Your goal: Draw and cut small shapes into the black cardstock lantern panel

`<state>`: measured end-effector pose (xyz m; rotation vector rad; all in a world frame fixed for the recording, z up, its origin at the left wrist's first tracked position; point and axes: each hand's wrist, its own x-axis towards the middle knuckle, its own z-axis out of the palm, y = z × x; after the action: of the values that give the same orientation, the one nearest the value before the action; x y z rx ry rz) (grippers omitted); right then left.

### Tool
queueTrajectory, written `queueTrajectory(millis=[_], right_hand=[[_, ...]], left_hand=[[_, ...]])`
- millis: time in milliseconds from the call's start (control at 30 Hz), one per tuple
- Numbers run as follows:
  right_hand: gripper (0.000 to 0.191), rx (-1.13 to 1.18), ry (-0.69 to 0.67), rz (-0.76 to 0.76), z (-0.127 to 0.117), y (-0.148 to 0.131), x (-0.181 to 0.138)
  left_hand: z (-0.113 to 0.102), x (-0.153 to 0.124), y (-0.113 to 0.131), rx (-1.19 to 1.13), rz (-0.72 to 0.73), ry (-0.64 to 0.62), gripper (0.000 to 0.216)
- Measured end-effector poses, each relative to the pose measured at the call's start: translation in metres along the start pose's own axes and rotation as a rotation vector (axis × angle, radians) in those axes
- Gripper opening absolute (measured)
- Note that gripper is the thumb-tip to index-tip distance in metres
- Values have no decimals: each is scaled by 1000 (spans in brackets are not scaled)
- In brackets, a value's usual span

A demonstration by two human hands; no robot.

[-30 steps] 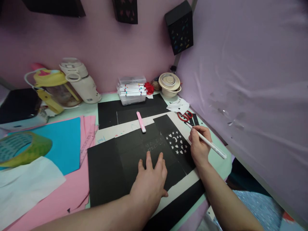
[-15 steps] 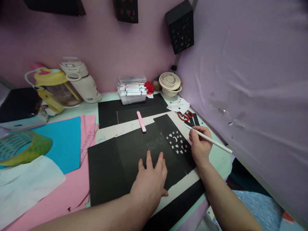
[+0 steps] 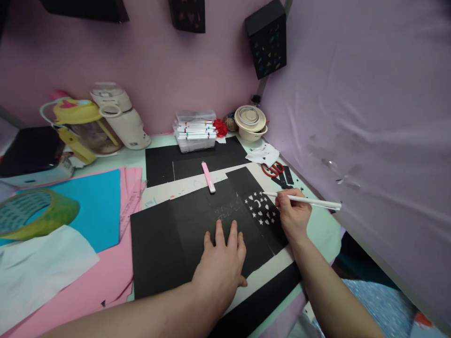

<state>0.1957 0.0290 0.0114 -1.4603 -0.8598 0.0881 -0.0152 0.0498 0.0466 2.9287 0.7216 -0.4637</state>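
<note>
While the left hand [image 3: 221,267] lies palm down with fingers spread over the black sheet [image 3: 158,249], the right hand [image 3: 293,213] pinches a white pen [image 3: 317,203], fingers closed about its shaft and its tip at the far edge of a star patch [image 3: 260,208] just left of them; whether the tip touches cannot be told. Should the left fingers' press slacken, the thin sheet could skid and a stroke run astray. If the shapes are cut through, narrow paper between them might tear under a digging point. Matte and faintly seamed, the sheet carries chalky marks [image 3: 229,206] just ahead of the left fingertips. Well to those fingers' left, a glossy yellow-green tape ring [image 3: 66,211] rests on smooth blue card [image 3: 107,225]. Ahead of them, a slim pink cutter [image 3: 208,177] has its near end on the sheet; any tug there could shift it. Beyond the right fingers lie red-looped scissors [image 3: 269,170] and a crumpled tissue [image 3: 263,154]. Farthest from both hands, past a clear box of markers [image 3: 195,136] and a round cream bowl [image 3: 250,134], an angular black box [image 3: 269,47] flecked with color stands out against the backdrop [image 3: 148,61].
</note>
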Motion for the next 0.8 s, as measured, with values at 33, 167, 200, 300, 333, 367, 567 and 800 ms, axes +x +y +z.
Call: queueTrajectory(millis=[33, 167, 200, 300, 333, 367, 567, 800], right_hand=[[24, 1, 0, -3, 0, 0, 0], [23, 21, -6, -5, 0, 1, 0], [23, 17, -6, -1, 0, 2, 0], [22, -4, -9, 11, 0, 2, -1], [23, -8, -12, 13, 0, 2, -1], [23, -9, -18, 15, 0, 2, -1], [23, -31, -34, 19, 0, 1, -1], [22, -13, -47, 31, -1, 3, -1]], left_hand=[[0, 0, 0, 2, 1, -4, 88], [0, 1, 0, 6, 7, -7, 88], [0, 1, 0, 9, 5, -3, 88], [-1, 0, -1, 5, 1, -4, 88], [-1, 0, -1, -2, 0, -8, 88], [-2, 0, -1, -10, -1, -11, 87], [-8, 2, -4, -34, 3, -38, 88], [-21, -21, 6, -434, 355, 48, 56]])
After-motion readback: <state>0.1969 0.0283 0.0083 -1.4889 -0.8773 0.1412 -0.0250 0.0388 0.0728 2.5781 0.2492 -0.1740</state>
